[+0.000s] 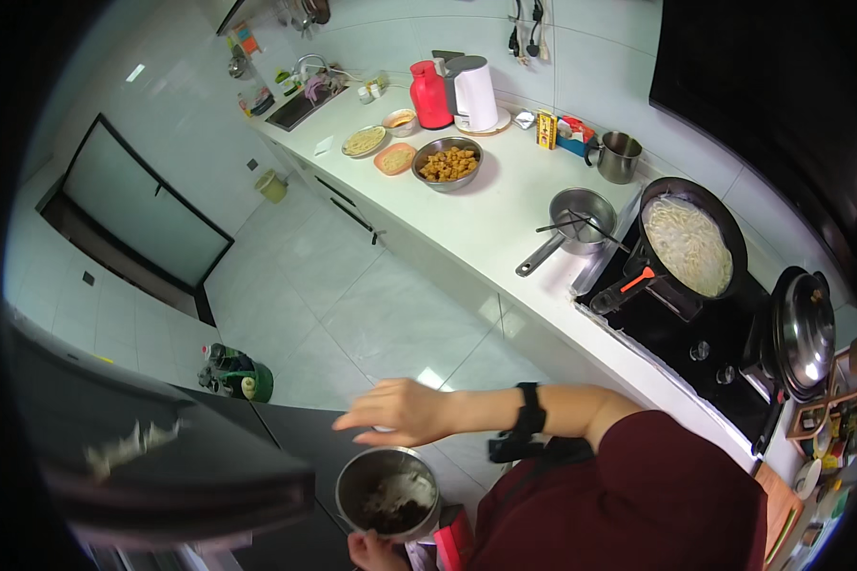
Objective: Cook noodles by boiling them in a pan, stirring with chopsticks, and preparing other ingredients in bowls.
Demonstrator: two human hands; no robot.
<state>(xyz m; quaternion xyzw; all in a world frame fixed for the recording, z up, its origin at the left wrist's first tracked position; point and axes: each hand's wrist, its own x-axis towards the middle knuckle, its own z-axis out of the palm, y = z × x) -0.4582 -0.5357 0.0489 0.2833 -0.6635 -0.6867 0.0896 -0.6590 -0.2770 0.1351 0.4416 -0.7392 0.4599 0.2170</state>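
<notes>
A deep stainless-steel bowl [346,485] is held before me at the lower middle. Inside it lie a white powdery or creamy substance [408,488] and a dark, crumbly-looking one [396,515]. My left hand [377,552] grips the bowl's near rim, partly cut off by the bottom edge of the picture. Just beyond the far rim, my right hand [398,412] stretches out palm down, a black strap on its forearm. A bit of something white shows beneath the palm; whether the fingers hold it is hidden.
A dark, glossy appliance door [186,450] stands close on the left. The white counter [464,228] bears a bowl of browned cubes [448,164] and a saucepan [582,214]. Noodles in pale liquid fill a wok [739,243] on the black hob [657,350]. A green bucket [261,384] sits on the floor.
</notes>
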